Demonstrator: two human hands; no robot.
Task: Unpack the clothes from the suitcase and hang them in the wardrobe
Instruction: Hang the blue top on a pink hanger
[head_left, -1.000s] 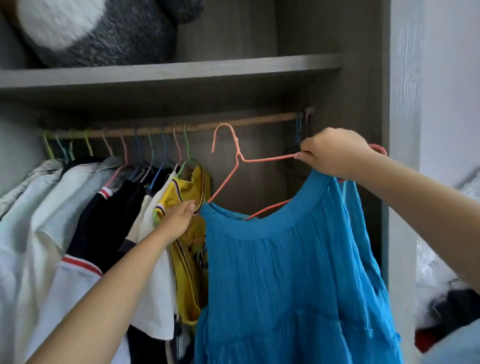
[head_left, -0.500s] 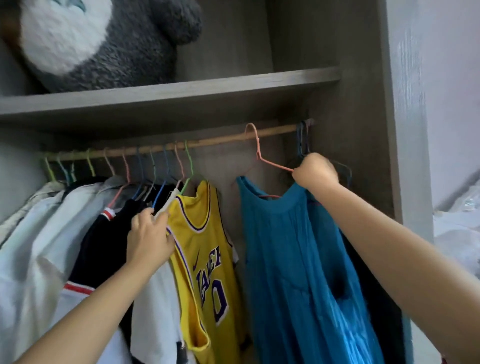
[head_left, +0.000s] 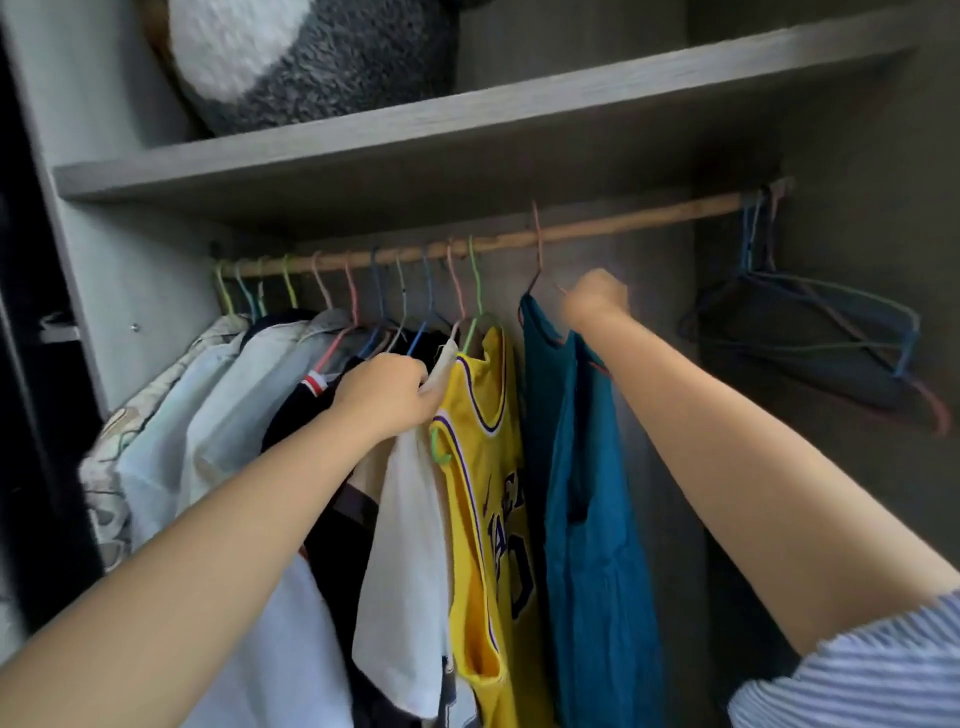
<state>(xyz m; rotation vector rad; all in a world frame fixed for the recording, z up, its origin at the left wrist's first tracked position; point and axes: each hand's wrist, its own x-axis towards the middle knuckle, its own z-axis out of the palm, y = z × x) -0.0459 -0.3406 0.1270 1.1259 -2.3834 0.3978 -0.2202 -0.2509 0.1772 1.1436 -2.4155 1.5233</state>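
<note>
yellow jersey (head_left: 485, 499): purple nike swoosh on the chest, below it partial purple lettering, roughly "ace", folded and cut off, then a big "0". nothing else readable.

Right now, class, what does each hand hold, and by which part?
The right hand grips the pink hanger of the blue dress at its shoulder wire. The left hand pinches the white shirt near its collar.

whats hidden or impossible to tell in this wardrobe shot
Head view only:
- Suitcase: not in frame.
- Right hand fingers: turned away behind its own knuckles, blurred; grip on the pink hanger unclear.
- Blue dress hem: cut off by the bottom edge.
- Plush toy on the shelf: top cropped.
- Dark garments behind the left hand: hidden.
</note>
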